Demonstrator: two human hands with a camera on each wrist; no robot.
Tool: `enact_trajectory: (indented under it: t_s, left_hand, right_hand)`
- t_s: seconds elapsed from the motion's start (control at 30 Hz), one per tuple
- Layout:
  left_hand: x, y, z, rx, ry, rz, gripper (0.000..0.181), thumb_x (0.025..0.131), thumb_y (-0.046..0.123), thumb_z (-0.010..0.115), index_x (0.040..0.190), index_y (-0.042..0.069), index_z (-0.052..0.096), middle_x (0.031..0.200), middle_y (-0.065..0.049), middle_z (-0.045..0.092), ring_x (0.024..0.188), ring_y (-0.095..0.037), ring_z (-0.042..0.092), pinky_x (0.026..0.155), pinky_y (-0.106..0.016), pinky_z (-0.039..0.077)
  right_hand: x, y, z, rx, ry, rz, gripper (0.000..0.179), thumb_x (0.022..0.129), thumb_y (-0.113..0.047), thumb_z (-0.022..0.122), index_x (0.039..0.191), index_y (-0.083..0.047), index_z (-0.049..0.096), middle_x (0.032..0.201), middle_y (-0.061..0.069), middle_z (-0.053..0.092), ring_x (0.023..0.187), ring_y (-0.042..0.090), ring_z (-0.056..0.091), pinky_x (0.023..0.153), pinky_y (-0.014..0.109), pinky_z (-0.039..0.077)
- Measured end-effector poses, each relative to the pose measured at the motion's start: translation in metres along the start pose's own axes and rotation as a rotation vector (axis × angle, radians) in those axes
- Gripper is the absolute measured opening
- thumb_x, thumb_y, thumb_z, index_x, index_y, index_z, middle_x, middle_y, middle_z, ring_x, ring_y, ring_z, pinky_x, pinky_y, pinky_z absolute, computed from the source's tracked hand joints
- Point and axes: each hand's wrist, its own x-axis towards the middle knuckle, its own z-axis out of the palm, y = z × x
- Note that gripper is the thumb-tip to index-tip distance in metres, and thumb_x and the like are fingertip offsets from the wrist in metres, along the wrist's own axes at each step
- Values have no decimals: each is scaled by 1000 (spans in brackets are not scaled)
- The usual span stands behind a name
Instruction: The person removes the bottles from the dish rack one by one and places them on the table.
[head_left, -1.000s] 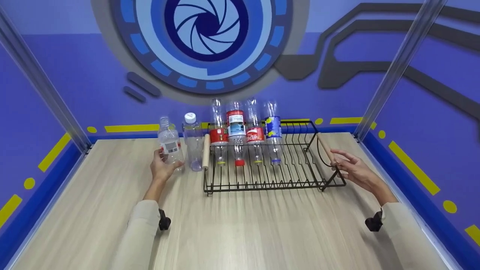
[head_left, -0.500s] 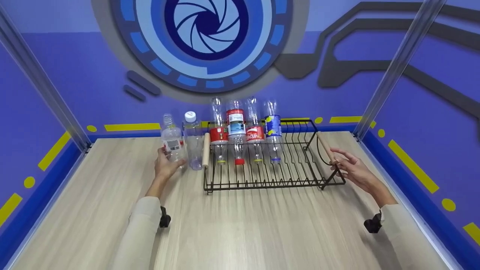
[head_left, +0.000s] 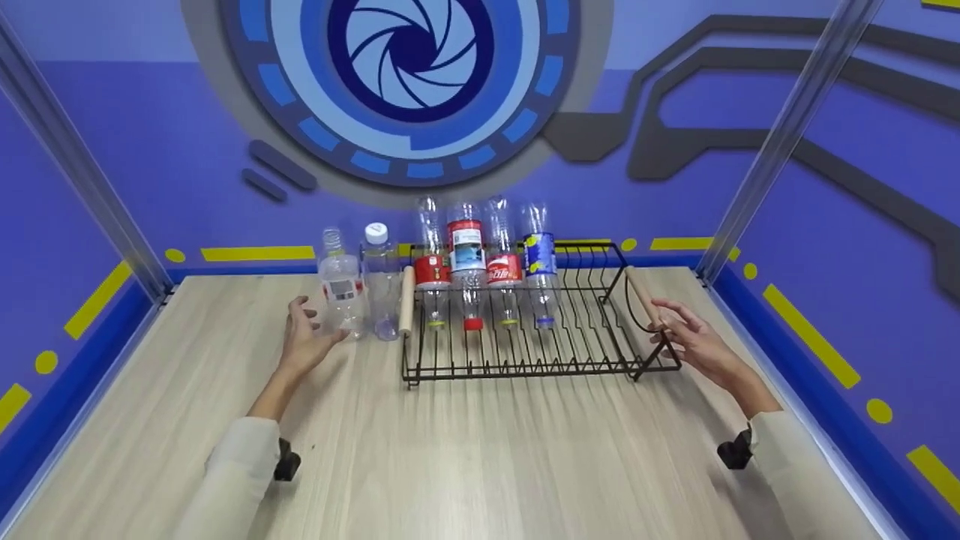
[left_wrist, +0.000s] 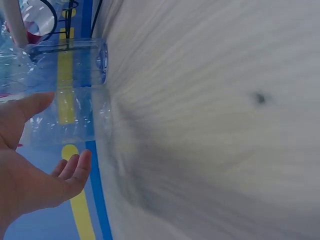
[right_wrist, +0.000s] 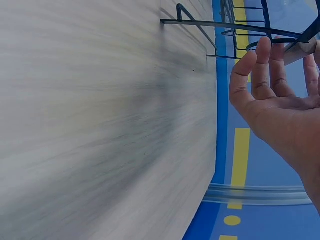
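In the head view, a clear capless bottle (head_left: 341,311) with a small white label stands at the left, upright on the table. My left hand (head_left: 304,346) is beside it, thumb and fingers spread apart; the left wrist view shows the bottle (left_wrist: 60,122) beyond the gap between them. Just right of it stands another clear bottle (head_left: 384,289) with a white cap. A black wire dish rack (head_left: 525,369) carries several clear bottles, caps downward, with red or blue labels. My right hand (head_left: 701,346) holds the rack's right wooden handle (head_left: 641,296) near its lower end, fingers curled.
The rack's left wooden handle (head_left: 406,300) is close to the white-capped bottle. Behind the rack rises a blue-purple patterned wall (head_left: 480,176). Metal posts (head_left: 780,135) mark the back corners of the wood-grain table (head_left: 465,450).
My left hand has let go of the capless bottle and drawn back to the left, its fingers spreading. The right hand stays at the rack handle. The view has shifted slightly.
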Motion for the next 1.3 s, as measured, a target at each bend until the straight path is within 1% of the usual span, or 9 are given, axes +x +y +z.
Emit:
enact_trajectory:
  t_s: [0.17,0.3,0.43,0.53,0.63,0.8,0.97,1.2,1.3]
  left_hand:
    - [-21,7,-10,24,-28,26,82,96,12,67,157,0,14,149,-30,37,135,-45,43,111,-58,39]
    - [-35,13,-9,33,-54,63,71,97,10,67,153,0,24,144,-28,45,131,-44,48,109,-57,42]
    - [-45,19,3,30,-60,144,60,95,7,69,146,-1,38,131,-26,57,122,-44,57,104,-54,47]
    - [-54,25,13,21,-80,218,53,95,7,70,142,2,48,123,-22,63,114,-40,62,93,-46,53]
    - [-61,32,21,3,-124,288,48,96,9,71,141,6,54,120,-19,66,107,-33,66,84,-37,55]
    - [-67,40,34,-35,-217,367,48,99,15,68,144,8,55,124,-22,65,107,-32,67,83,-34,56]
    - [-69,40,44,-43,-287,365,51,99,21,68,147,11,53,128,-18,64,112,-31,64,84,-32,55]
    - [-65,35,50,-117,-355,304,58,100,23,67,152,12,46,132,-20,60,115,-29,60,88,-35,51]
    - [-62,35,52,-141,-401,285,58,102,24,63,156,16,42,131,-18,60,116,-29,58,90,-42,53]
  right_hand:
    - [-2,1,-1,10,-14,-7,40,111,-31,42,151,-28,42,117,-6,66,105,12,64,93,40,52]
    - [0,0,-1,13,-18,-17,41,112,-31,41,152,-27,41,116,-7,66,105,13,65,93,42,52]
    - [0,-1,0,-13,-7,-10,43,111,-32,41,154,-25,38,118,-6,66,104,11,65,94,44,51]
    - [-1,-2,1,-44,-7,-4,47,111,-33,41,157,-22,35,119,-6,66,105,11,65,95,45,51]
    - [-2,-3,2,-71,-1,-6,48,111,-34,42,157,-21,35,120,-6,66,106,11,65,94,42,52]
    - [-2,-5,3,-82,10,-14,47,111,-34,43,155,-21,37,120,-5,65,104,8,66,87,34,54]
    - [-1,-6,4,-119,7,-8,50,110,-35,44,156,-18,35,119,-5,63,101,7,67,85,31,55]
    - [-1,-8,4,-135,10,8,51,110,-36,45,155,-15,34,120,-1,62,100,8,66,84,31,55]
    - [-2,-10,1,-125,15,10,50,110,-36,44,155,-16,34,120,-1,63,99,7,66,85,33,55]
